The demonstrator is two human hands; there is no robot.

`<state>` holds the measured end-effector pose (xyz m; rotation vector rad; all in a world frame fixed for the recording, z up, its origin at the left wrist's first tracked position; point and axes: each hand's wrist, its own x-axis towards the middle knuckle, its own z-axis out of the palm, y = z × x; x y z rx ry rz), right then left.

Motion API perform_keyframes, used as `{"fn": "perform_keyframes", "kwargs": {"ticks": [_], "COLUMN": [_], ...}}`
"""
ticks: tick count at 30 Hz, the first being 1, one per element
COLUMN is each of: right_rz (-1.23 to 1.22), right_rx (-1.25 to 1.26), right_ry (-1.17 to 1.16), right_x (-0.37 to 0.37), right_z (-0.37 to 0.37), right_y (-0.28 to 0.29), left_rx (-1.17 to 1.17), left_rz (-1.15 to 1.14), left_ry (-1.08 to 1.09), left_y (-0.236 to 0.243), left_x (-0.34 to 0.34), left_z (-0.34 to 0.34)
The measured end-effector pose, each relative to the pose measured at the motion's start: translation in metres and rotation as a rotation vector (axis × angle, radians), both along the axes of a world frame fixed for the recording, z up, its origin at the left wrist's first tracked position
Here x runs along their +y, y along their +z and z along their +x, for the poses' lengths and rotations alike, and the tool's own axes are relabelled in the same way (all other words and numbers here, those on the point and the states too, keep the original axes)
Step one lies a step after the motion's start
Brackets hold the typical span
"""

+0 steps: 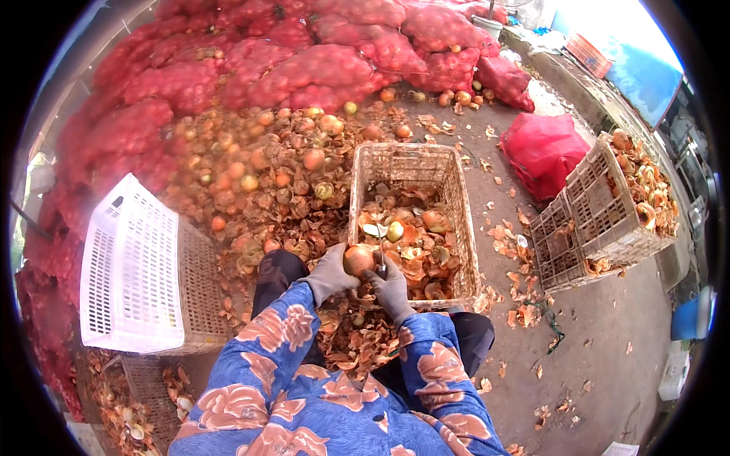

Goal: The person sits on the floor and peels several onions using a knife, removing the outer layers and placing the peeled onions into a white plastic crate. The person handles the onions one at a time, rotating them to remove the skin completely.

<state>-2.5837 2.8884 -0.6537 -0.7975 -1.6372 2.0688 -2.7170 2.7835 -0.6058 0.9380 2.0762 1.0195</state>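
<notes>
My left hand [331, 275], in a grey glove, grips a brown-skinned onion [357, 260] over the near left edge of a crate. In my right hand [388, 289], gloved the same, is a small knife [382, 247]; its blade points away from me, just right of the onion. Both hands are close together. The plastic crate [469, 228], pale and dirt-stained, stands in front of me and holds loose onion skins [426, 258]. Among them lies a pale, yellow-green onion [395, 231].
Unpeeled onions and skins [296, 167] spread left of the crate. Red mesh sacks [319, 72] are piled behind. A white crate [133, 266] stands at left, stacked crates with skins [601, 205] at right, near a red sack [544, 148]. Skins litter the concrete floor [601, 327].
</notes>
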Motion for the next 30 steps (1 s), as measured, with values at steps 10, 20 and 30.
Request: {"fn": "perform_keyframes", "kwargs": {"ticks": [10,20,30], "right_rz": [0.330,0.100,0.693], "right_rx": [0.003,0.031,-0.359], "right_ry": [0.001,0.045,0.072], "right_x": [-0.009,-0.030,-0.022], "right_z": [0.003,0.010,0.045], "right_y": [-0.007,0.009,0.010], "left_rx": [0.384,0.255,0.195], "left_rz": [-0.213,-0.305,-0.129], "left_ry": [-0.044,-0.050,0.032], "left_y": [0.031,0.022,-0.006], "left_x": [-0.003,-0.015,-0.030], "left_z": [0.017,0.007,-0.010]}}
